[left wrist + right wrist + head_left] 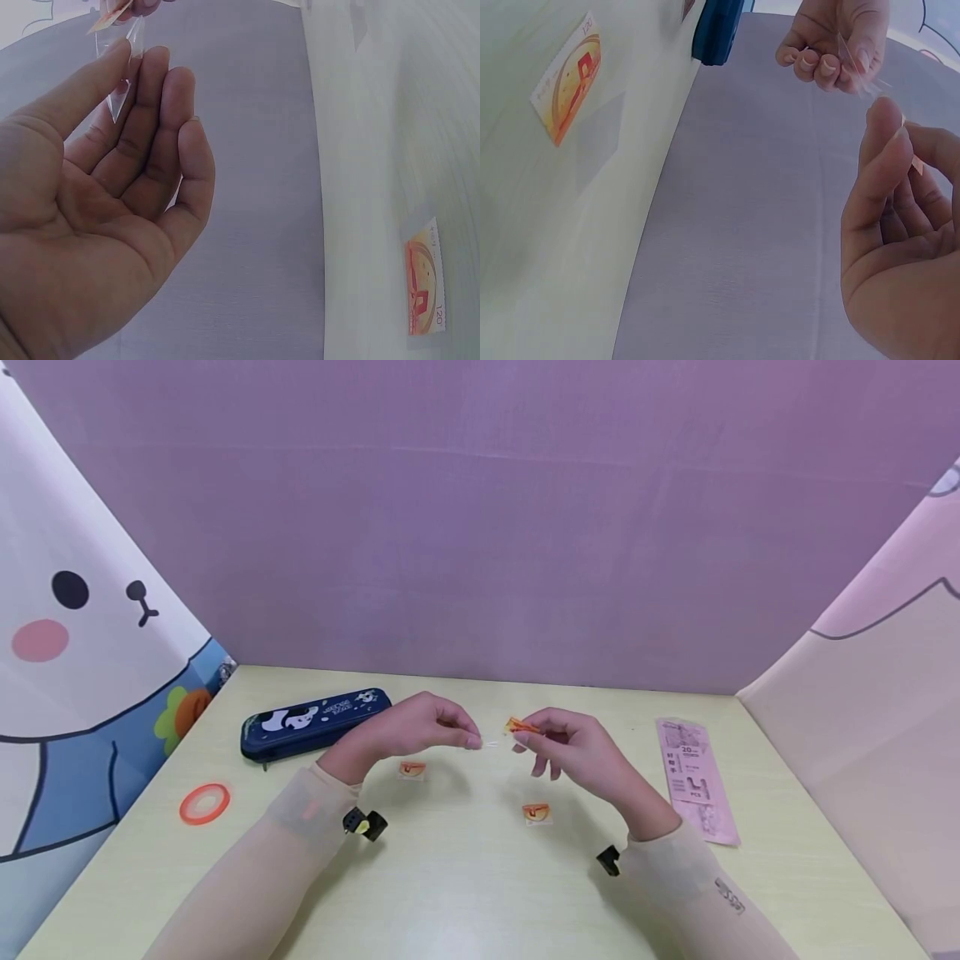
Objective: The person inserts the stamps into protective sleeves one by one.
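In the head view my left hand [420,725] pinches a small clear plastic sleeve [116,101] between thumb and fingers. Facing it, my right hand [576,750] pinches an orange postage stamp [519,725] by its edge. Both hands are raised over the table, the stamp and sleeve close together; whether they touch I cannot tell. On the table below lie two more orange stamps, one stamp [412,768] under the left hand and another stamp [536,812] nearer me. A translucent sleeve [426,343] shows around a table stamp in the left wrist view.
A dark blue pencil case [315,724] with a panda print lies behind the left forearm. An orange ring-shaped roll [204,803] is at the left. To the right lies a flat pink packet [696,781]. A purple cloth [480,560] hangs behind the table.
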Demonstrator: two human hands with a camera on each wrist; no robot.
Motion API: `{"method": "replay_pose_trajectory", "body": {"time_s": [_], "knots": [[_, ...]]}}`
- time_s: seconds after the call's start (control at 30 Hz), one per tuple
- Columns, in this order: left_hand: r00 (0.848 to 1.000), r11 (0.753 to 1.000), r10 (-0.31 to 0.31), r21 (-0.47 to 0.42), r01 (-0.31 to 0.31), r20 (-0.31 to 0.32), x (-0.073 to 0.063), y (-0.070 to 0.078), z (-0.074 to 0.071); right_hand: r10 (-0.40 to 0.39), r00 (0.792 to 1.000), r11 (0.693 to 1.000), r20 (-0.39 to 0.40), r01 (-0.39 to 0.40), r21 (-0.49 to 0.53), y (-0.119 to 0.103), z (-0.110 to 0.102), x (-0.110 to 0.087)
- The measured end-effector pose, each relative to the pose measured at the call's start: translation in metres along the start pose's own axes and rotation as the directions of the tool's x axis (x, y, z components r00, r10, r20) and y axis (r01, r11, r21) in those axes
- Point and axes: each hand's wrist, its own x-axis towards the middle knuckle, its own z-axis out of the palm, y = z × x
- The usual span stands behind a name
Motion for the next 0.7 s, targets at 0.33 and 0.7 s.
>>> {"method": "replay_pose_trajectory", "body": {"time_s": [0.33,0.7], "knots": [[1.0,1.0,0.01,-0.006,-0.01,0.006,0.0,-0.0001,0.0001,-0.002,1.0,1.0,0.022,0.002,-0.003,0.0017,0.001,0.0013],[1.0,1.0,0.006,-0.018,-0.005,0.015,0.0009,-0.0007,-0.0001,0.019,0.999,1.0,0.033,-0.018,-0.019,0.0029,0.0009,0.0012]]}}
